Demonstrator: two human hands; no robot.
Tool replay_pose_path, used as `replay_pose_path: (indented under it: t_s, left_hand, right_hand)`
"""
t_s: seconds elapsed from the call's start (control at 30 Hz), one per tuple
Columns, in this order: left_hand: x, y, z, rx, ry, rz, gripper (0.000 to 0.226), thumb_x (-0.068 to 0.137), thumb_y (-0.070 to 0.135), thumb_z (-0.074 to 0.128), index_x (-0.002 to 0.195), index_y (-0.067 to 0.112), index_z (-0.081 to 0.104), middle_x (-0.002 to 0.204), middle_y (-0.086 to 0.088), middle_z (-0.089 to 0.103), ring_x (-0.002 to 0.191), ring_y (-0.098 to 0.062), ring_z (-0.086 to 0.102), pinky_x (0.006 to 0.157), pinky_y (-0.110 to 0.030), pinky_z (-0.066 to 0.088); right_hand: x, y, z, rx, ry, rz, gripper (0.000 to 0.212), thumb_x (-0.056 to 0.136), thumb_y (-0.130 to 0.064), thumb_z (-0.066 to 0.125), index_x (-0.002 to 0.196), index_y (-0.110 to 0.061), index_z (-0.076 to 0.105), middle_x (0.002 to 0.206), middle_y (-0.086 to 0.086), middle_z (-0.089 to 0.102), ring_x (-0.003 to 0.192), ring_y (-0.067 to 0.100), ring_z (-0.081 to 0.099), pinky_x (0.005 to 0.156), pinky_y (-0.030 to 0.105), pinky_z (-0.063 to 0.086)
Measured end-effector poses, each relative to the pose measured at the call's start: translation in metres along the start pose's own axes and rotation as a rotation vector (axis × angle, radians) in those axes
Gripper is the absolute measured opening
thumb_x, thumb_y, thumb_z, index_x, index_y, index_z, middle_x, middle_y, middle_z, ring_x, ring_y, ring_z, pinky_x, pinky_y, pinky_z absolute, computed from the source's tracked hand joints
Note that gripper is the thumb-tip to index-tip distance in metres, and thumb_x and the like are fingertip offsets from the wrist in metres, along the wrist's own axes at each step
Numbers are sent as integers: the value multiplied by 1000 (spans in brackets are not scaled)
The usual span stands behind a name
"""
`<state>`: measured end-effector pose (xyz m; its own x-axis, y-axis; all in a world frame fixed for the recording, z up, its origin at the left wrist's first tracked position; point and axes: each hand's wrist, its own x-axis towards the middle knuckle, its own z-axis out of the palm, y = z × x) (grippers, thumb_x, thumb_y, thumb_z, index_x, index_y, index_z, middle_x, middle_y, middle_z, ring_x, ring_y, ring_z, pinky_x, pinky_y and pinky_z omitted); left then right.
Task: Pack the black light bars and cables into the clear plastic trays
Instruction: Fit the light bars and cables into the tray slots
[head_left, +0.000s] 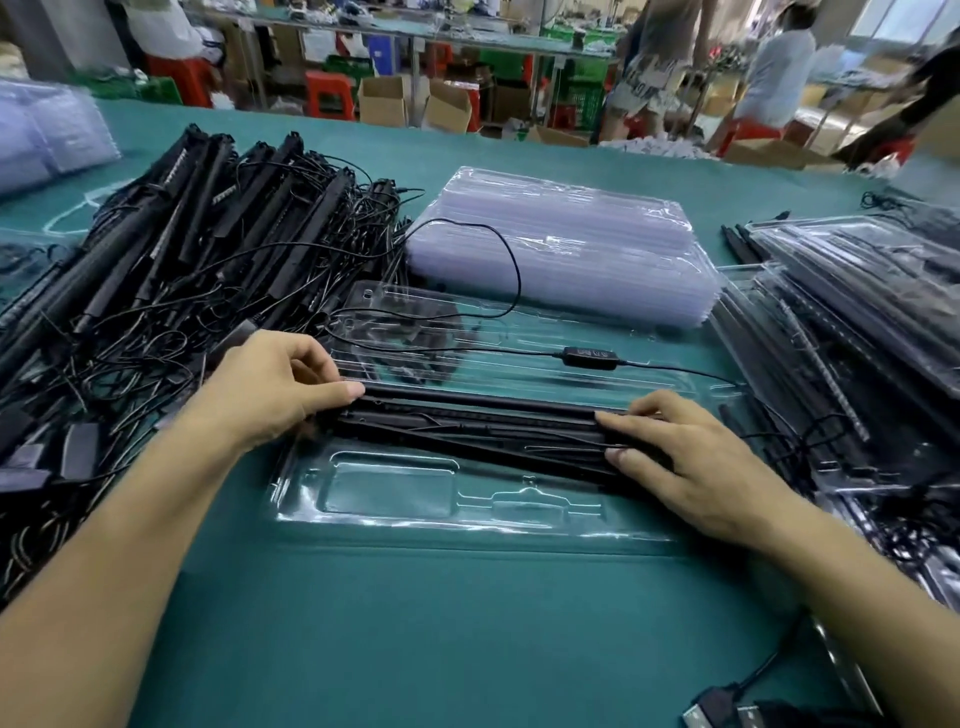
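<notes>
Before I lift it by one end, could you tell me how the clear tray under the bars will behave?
The tray looks thin and see-through, so it would probably flex and sag. With the bars lying along its middle, it may buckle there and spill them. Its glossy shine suggests a slippery hold.

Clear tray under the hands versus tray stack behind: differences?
The clear tray is single and holds black light bars; the tray stack is many-layered, without bars. The left hand and right hand touch the clear tray's bars; neither touches the tray stack. Both are clear plastic.
</notes>
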<state>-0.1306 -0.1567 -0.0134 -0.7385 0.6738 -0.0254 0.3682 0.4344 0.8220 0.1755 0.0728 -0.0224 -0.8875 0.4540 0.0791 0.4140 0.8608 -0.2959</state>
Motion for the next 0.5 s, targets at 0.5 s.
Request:
replay_pose_path:
  t_s: [0.5]
  left_hand:
    - [-31, 55, 46, 154, -33, 726, 44, 85, 61, 54, 117, 32, 65, 112, 27, 60, 111, 9, 53, 94, -5, 34]
  right_hand:
    - [8, -74, -104, -71, 308, -226, 27, 88, -40, 58, 108, -30, 73, 86, -11, 66, 79, 13, 60, 72, 40, 53]
